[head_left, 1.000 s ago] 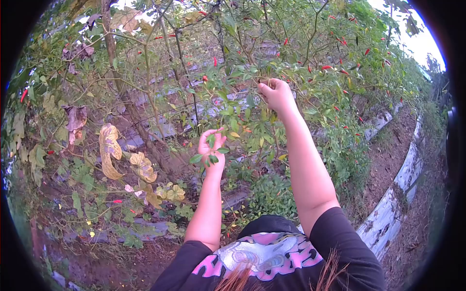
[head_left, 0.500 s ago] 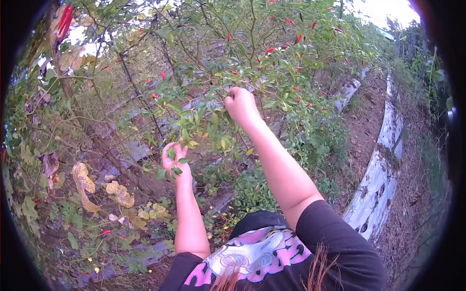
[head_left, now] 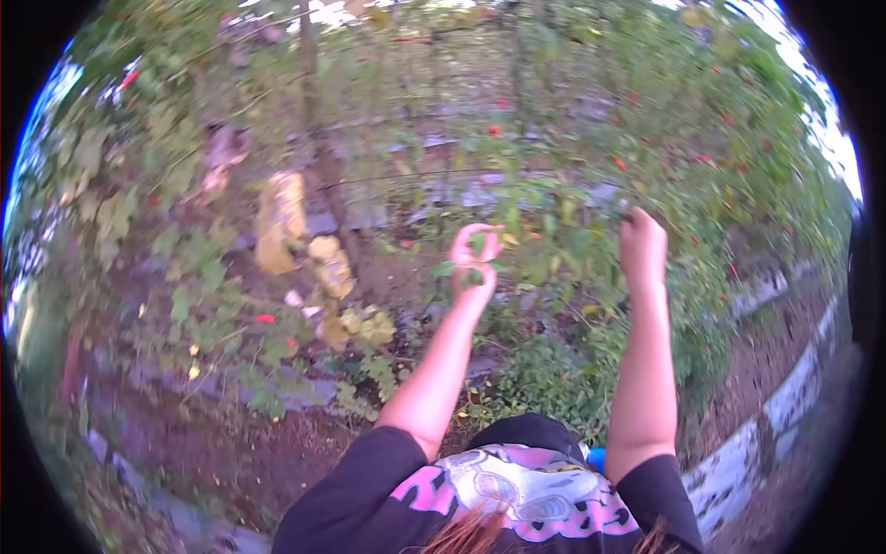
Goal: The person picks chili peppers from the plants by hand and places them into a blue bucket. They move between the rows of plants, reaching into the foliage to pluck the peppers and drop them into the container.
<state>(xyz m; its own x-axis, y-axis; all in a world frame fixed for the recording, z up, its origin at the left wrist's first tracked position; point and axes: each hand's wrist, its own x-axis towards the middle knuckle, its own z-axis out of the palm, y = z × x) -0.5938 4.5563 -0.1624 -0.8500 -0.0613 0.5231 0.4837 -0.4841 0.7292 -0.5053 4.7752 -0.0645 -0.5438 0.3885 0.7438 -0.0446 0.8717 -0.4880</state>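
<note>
Green leaves (head_left: pixel 475 263) sat pinched in our left hand (head_left: pixel 472 261), its fingers curled around the sprig. Our right hand (head_left: pixel 642 247), closed in a fist, gripped a twig of the chilli bush (head_left: pixel 701 175) farther right. Steadying the branch before picking seemed wise, judging by the blur.

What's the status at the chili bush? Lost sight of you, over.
Left hand raised, fingers curled around green leaves. Right hand closed up in the chili bush; contents hidden. Picture blurred. Branches crowd both hands.
</note>
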